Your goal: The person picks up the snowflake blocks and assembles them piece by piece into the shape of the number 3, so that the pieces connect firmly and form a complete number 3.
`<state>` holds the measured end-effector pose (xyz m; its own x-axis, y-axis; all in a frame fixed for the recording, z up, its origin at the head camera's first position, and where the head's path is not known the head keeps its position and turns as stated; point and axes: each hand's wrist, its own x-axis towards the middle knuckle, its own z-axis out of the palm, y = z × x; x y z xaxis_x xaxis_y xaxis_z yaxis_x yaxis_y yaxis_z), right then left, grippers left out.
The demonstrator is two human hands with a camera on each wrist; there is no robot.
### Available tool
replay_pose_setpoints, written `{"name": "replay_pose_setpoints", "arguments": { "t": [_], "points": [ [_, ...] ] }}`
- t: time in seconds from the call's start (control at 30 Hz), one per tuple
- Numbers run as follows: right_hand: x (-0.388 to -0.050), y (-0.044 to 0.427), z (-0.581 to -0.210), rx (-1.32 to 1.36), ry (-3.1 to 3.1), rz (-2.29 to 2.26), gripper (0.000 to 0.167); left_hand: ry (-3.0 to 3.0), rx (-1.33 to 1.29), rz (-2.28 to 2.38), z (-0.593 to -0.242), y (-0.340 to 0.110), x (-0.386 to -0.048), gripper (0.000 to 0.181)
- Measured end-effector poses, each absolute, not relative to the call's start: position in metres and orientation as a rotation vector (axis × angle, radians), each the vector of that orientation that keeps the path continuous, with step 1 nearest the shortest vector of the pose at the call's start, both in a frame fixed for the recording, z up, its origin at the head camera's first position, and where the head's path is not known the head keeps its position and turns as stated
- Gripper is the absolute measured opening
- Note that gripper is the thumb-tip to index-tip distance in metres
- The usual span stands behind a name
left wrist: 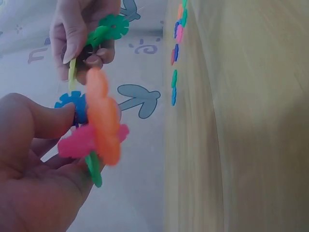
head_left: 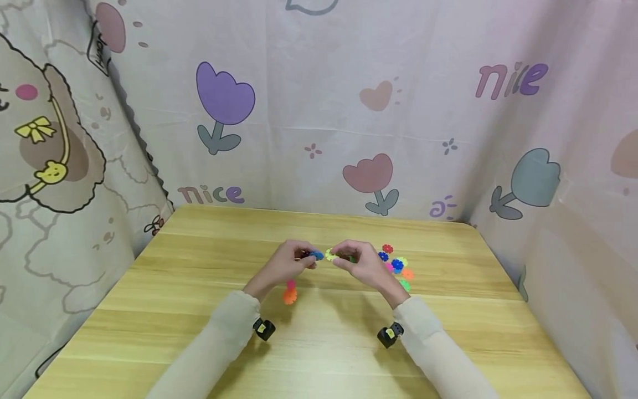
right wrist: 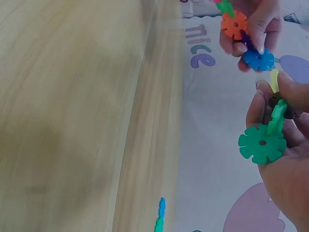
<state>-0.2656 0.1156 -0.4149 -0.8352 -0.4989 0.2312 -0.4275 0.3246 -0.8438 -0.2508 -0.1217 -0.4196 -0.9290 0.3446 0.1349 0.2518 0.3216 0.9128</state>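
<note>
Head view: my left grip [head_left: 291, 261] and right grip [head_left: 361, 262] are up over the worktop [head_left: 319, 343], near each other.
Left grip: narrow, pinching a left chain [head_left: 291, 285] of flower pieces. Its blue piece [head_left: 316, 255] pokes out toward my other side.
Right grip: narrow too, holding a right chain [right wrist: 277, 117]. Its yellow piece [head_left: 330, 255] sticks out at the front.
Blue and yellow: just beside each other; from my head I see a tiny gap.
Left wrist view: a big orange piece [left wrist: 104, 121] is close up and blurry, with a pink piece [left wrist: 77, 141] and a thin green bit [left wrist: 94, 170] by it. From my head I can't see that green bit.
Right wrist view: a round green piece [right wrist: 251, 144] with a hole shows flat. From my head, only a little green peeks between my fingers.
Other pieces [head_left: 397, 264]: on the worktop to my right, red, blue, pink, yellow, orange and green. My left wrist sees them as thin edges in a line.
Cloth [head_left: 309, 100]: behind the worktop, with tulips on it.
</note>
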Motion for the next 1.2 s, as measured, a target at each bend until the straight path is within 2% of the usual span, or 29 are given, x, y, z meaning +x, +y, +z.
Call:
{"name": "replay_pose_setpoints", "arguments": {
  "t": [0.2, 0.47, 0.63, 0.93, 1.2],
  "points": [
    [-0.263, 0.113, -0.414, -0.868, 2.506, -1.510, 0.018, 2.441, 0.554, 1.670, -0.418, -0.121, -0.249, 0.021],
    [-0.264, 0.114, -0.416, -0.867, 2.563, -1.457, 0.017, 2.452, 0.722, 1.561, -0.417, -0.126, -0.252, 0.028],
    [-0.265, 0.116, -0.415, -0.871, 2.567, -1.420, 0.016, 2.400, 0.742, 1.541, -0.415, -0.128, -0.251, 0.033],
    [-0.266, 0.119, -0.409, -0.965, 2.475, -1.326, 0.012, 2.408, 0.703, 1.600, -0.415, -0.129, -0.252, 0.019],
    [-0.268, 0.122, -0.406, -1.013, 2.388, -1.225, 0.012, 2.433, 0.662, 1.531, -0.410, -0.123, -0.249, 0.018]
  ]
}}
